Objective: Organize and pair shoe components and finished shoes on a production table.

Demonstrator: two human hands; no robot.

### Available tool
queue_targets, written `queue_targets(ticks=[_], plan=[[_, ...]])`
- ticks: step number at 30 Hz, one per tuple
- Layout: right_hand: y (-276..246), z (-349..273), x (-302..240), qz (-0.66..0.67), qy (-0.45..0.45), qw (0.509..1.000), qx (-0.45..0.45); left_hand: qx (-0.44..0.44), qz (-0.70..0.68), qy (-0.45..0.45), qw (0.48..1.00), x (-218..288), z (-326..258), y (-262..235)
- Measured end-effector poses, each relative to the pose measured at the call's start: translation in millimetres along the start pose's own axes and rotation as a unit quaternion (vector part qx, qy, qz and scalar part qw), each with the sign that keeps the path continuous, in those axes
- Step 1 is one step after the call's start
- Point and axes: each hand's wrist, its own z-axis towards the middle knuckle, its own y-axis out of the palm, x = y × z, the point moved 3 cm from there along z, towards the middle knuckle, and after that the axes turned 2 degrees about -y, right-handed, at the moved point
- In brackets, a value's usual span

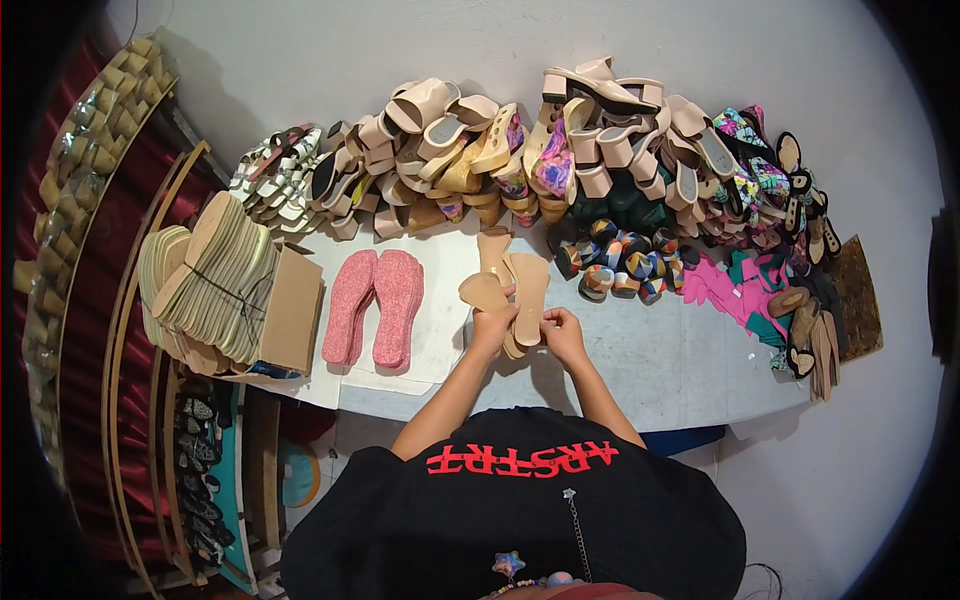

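Observation:
Near the middle of the table, my left hand (493, 326) is closed around several tan insoles (529, 285), which fan out with their rounded ends at different angles. One wide tan piece (484, 291) sticks out to the left over my fingers. My right hand (563, 333) pinches at the lower right edge of the front insole, thumb and fingers together. Whether it grips the edge or something small there is hard to see. Another tan insole (494, 247) shows just beyond, partly covered by the held ones.
Pink speckled soles (398, 310) lie in two piles on white paper to the left. Beyond them, a cardboard box (293, 312) holds tied insoles (215, 290). Heeled sandals (440, 130) are heaped along the wall. Patterned heels (622, 262) and pink fabric pieces (725, 295) lie right.

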Motion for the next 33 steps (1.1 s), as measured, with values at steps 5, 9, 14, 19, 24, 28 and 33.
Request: queue_targets(ticks=[5,9,14,19,24,28,33], plan=[[2.6,-7.4,-9.6,-0.075,-0.020,0.997,0.009,0.024,0.019,0.008,1.000,-4.9,-0.6,-6.2],[5.3,-1.0,-4.6,0.042,-0.005,0.999,0.013,-0.006,0.031,-0.024,0.999,-14.1,-1.7,-8.0],[9.0,12.4,8.0,0.066,-0.039,0.997,0.025,-0.032,0.048,0.000,0.998,-23.9,-3.0,-1.6],[9.1,7.9,5.2,0.040,-0.028,0.998,0.024,-0.028,0.045,-0.063,0.997,-27.0,0.5,-6.8],[9.5,9.1,12.1,0.004,-0.052,0.998,-0.030,0.002,-0.050,-0.035,0.998,-17.0,1.7,-7.4],[15.4,2.6,9.2,-0.025,-0.012,0.999,-0.040,0.031,-0.037,-0.023,0.999,-12.0,-0.9,-7.8],[17.5,-7.0,-1.6,-0.158,-0.078,0.983,-0.048,0.044,-0.022,-0.021,0.999,-12.2,-4.8,-6.8]])
